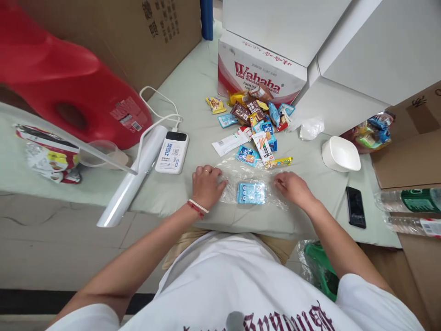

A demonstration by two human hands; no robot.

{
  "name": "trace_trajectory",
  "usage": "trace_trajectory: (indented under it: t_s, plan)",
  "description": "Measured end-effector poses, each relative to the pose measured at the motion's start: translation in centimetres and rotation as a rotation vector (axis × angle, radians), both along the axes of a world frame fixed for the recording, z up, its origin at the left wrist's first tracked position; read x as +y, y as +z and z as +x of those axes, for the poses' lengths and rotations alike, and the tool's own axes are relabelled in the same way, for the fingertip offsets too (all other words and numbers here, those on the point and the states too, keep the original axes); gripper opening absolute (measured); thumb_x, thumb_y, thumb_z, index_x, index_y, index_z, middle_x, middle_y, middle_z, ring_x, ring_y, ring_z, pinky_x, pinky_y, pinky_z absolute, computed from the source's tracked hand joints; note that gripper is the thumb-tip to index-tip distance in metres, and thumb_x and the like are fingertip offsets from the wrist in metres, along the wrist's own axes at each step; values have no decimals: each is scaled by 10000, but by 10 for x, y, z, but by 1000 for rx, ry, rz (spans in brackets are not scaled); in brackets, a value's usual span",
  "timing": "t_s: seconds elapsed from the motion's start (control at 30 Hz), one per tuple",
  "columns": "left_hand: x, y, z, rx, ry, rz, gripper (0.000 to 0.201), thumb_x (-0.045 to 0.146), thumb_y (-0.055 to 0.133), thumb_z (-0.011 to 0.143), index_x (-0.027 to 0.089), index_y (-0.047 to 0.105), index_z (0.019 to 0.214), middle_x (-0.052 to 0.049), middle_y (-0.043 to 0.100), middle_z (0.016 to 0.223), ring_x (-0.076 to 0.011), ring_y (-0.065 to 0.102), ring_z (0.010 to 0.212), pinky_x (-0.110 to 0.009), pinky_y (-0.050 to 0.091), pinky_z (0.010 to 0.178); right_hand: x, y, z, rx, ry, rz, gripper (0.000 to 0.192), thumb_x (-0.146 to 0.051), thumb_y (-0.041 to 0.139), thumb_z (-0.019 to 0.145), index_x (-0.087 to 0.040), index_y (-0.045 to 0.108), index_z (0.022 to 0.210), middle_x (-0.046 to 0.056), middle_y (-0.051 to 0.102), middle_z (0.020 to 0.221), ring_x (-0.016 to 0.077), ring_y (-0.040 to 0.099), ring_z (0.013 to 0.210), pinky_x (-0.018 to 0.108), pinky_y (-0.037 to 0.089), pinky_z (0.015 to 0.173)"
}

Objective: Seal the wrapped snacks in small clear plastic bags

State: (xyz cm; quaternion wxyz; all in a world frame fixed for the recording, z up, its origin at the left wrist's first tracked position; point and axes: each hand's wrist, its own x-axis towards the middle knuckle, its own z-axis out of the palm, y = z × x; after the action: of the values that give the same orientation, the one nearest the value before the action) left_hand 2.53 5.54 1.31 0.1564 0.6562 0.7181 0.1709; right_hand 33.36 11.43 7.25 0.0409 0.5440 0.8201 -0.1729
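A sheet of clear plastic film [230,173] lies crinkled on the covered table in front of me. On it rests a blue snack packet [251,193], flat, between my two hands. My left hand [207,186], with a ring and wrist bracelets, has its curled thumb and forefinger at the film's left edge. At the film's right edge, the fingers of my right hand [290,186] are pinched together on the plastic. Just beyond the film is a pile of small wrapped snacks [255,112], with a white stick packet [263,149] and a yellow packet [279,162] nearest.
To the left lie a film roll [134,174] and a white power bank [172,152] with a cable, beside a big red jug [76,82]. A Wahaha carton [260,69] stands behind the snacks. Rightward are a white bowl [341,155], a phone [356,207] and plastic bottles [409,201].
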Motion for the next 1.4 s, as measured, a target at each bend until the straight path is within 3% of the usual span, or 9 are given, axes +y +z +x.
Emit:
trace_trajectory:
  t_s: [0.2,0.4,0.5,0.6,0.7,0.9,1.13,1.3,1.4]
  plan:
    - [0,-10,7,-77,159,43,847,417,678,858,157,359,1598,-215,571,1450,-436,497,1291,-563,423,1022,35,-2,-78,-52,205,166,504,-300,579,971,-143,560,1450,188,710,1241,378,533,1225,442,462,955]
    - [8,-7,3,-199,164,-15,964,371,696,837,193,219,1656,-132,717,1204,-390,567,1169,-550,430,980,60,-15,-102,-162,103,-17,263,-167,605,896,-163,709,1137,145,760,1002,298,647,986,355,461,837]
    - [13,-4,2,-185,165,-82,794,358,713,822,190,437,1547,-104,737,1063,-375,577,1133,-539,425,965,56,-2,-93,-87,129,-32,211,-184,572,925,-193,750,1039,110,751,1020,293,627,1047,373,451,909]
    - [15,-2,3,-142,125,-124,311,369,712,829,218,726,1101,-104,720,998,-368,573,1113,-533,423,943,30,16,-83,5,291,161,200,-201,606,914,-213,767,1033,126,679,1276,361,490,1304,483,381,1072]
    - [13,-3,4,-135,118,-93,149,365,703,837,222,705,797,-113,698,1018,-362,559,1111,-534,422,939,-10,24,-75,-36,474,190,237,-173,569,947,-237,763,1068,132,649,1314,330,525,1243,469,395,1042]
    - [4,-3,-17,-313,84,41,80,168,618,783,216,663,829,-86,672,1043,-286,592,1064,-444,473,929,-71,-5,-61,-183,445,-64,592,-127,511,970,-375,546,1506,90,683,1204,199,625,834,289,373,653]
    - [-15,33,20,-783,-215,-48,74,254,609,864,205,664,867,0,695,817,-155,647,747,-282,534,719,-78,-28,-55,130,327,-135,393,-149,461,1005,-286,714,1272,101,641,1138,204,599,823,296,447,704]
    - [-12,22,83,-486,-459,-35,256,118,519,901,170,769,918,-96,790,1057,-214,705,1038,-359,543,988,-78,-31,-36,545,296,-172,302,-185,493,986,-251,752,1127,112,656,1252,250,620,1166,394,529,975]
    - [-12,11,94,-259,-511,-5,288,116,511,939,176,788,991,-120,776,1168,-263,660,1100,-464,507,1026,-77,-35,-13,577,21,-40,316,-259,485,1005,-289,725,1209,96,679,1167,247,652,1060,431,550,967]
